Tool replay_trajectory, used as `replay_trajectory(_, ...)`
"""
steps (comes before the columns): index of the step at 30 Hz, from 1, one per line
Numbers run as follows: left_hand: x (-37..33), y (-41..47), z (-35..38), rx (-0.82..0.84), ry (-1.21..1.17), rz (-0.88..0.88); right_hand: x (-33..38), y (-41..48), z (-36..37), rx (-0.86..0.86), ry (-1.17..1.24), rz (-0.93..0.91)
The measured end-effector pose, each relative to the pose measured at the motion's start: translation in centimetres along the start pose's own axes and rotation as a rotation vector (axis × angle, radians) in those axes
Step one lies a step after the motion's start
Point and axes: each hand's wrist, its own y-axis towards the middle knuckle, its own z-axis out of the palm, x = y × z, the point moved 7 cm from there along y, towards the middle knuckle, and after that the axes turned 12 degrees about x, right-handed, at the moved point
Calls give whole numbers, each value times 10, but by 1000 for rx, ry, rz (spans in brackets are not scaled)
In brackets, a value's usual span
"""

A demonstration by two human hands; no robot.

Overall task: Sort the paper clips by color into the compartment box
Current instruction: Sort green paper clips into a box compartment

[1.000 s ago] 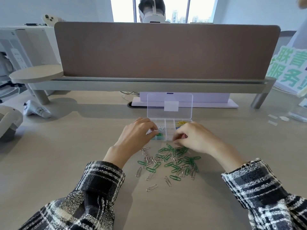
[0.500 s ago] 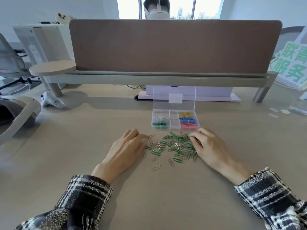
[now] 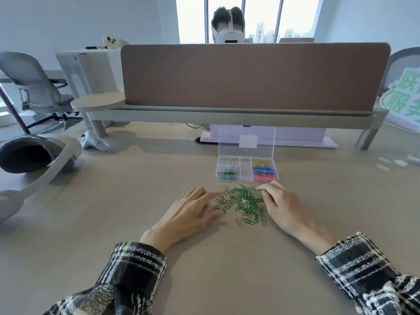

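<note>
A loose pile of green and silver paper clips lies on the desk between my hands. Behind it stands the clear compartment box with its lid up; silver and green clips fill its left cells, yellow, blue and red its right cells, and the middle cells look empty. My left hand lies flat on the desk, its fingertips touching the pile's left edge. My right hand rests at the pile's right edge, fingers slightly bent, tips on the clips near the box's front. Neither hand holds a clip that I can see.
A brown divider panel on a grey shelf crosses the desk behind the box. A VR headset and a white controller lie at the left. A person in a headset sits beyond the divider. A green sign stands at the right.
Both hands have come back from the box to the pile and now rest on it. The camera has turned left, bringing the headset and chair into view.
</note>
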Motion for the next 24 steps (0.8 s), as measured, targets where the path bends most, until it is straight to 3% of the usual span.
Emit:
replay_trajectory(3,-1,-8,3,59,54,9,-2,-10,2,33,30,-10)
replay_trajectory(9,-3,8,-1,-1,17,-13,6,-5,10,99,-33,-37)
replay_trajectory(13,-7,4,1,30,-28,-27,-1,-12,3,52,-1,-4)
replay_trajectory(16,-8,4,4,31,1,-34,-17,-14,-8,-61,-128,61)
replay_trajectory(20,-5,18,2,13,-9,-38,-40,-9,-8,-69,-257,180)
replay_trajectory(24,-4,28,1,7,-51,-33,-22,-7,-2,-32,-177,47)
